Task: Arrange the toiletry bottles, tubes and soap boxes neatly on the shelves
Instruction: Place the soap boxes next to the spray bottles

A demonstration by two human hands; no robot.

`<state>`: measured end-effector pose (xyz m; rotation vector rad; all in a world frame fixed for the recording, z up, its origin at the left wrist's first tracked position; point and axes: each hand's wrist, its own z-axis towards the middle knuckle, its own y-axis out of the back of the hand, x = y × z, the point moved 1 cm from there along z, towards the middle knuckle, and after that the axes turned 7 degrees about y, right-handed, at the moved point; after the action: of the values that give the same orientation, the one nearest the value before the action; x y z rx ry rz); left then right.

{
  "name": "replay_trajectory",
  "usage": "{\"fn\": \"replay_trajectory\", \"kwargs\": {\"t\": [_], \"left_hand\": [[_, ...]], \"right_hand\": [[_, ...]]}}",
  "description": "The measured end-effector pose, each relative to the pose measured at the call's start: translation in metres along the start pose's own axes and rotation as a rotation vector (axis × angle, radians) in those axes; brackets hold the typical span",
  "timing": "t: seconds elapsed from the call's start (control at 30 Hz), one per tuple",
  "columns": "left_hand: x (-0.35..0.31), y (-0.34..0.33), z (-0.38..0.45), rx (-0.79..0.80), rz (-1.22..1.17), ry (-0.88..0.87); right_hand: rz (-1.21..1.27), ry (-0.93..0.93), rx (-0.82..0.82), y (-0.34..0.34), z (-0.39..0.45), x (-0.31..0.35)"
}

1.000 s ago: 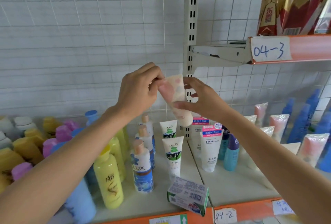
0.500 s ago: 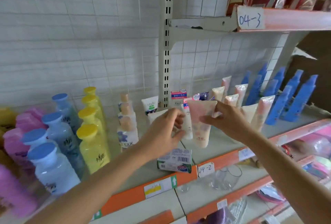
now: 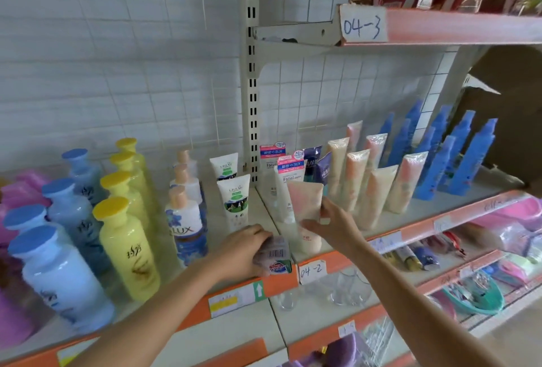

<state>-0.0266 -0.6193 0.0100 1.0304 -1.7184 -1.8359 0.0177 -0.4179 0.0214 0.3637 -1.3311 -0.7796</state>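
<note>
Head view. A white shelf (image 3: 410, 214) with an orange front edge is seen against a white tiled wall, divided by a slotted metal upright (image 3: 251, 73). A paper label marked "04-2" (image 3: 312, 271) is fixed to the front edge; a second label, "04-3" (image 3: 363, 25), is fixed to the upper shelf (image 3: 469, 29), on which red and gold packets are stored.

On the left section, blue-capped bottles (image 3: 58, 273), yellow-capped bottles (image 3: 126, 246) and a LUX bottle (image 3: 186, 220) are set in rows. White tubes with green print (image 3: 234, 199) are stood beside them. On the right section, Facial tubes (image 3: 289, 179), pink and cream tubes (image 3: 378, 190) and blue bottles (image 3: 469, 158) are lined up towards a brown cardboard box.

A soap box (image 3: 275, 256) lies at the front edge of the shelf, near the "04-2" label. It is gripped by the left hand (image 3: 243, 252), whose fingers are curled over its top.

A pink and cream tube (image 3: 305, 214) is stood cap-down on the shelf, just right of the soap box. It is pinched near its middle by the right hand (image 3: 334, 229), thumb at the front.

Below, glass cups (image 3: 349, 287) and assorted wrapped goods are held on lower shelves.
</note>
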Motion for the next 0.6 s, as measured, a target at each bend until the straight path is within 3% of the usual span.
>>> {"fn": "replay_trajectory", "kwargs": {"t": [0.17,0.37,0.6], "left_hand": [[-0.027,0.000,-0.008,-0.236,-0.100,0.094],[-0.092,-0.003,0.000,-0.422,-0.633,0.267],[-0.198,-0.024,0.050,-0.280,-0.914,0.225]], "right_hand": [[0.118,0.068,-0.050,0.028,-0.007,-0.013],[0.185,0.173,-0.041,0.106,-0.028,-0.043],[0.224,0.040,-0.095,0.180,-0.070,-0.120]]}}
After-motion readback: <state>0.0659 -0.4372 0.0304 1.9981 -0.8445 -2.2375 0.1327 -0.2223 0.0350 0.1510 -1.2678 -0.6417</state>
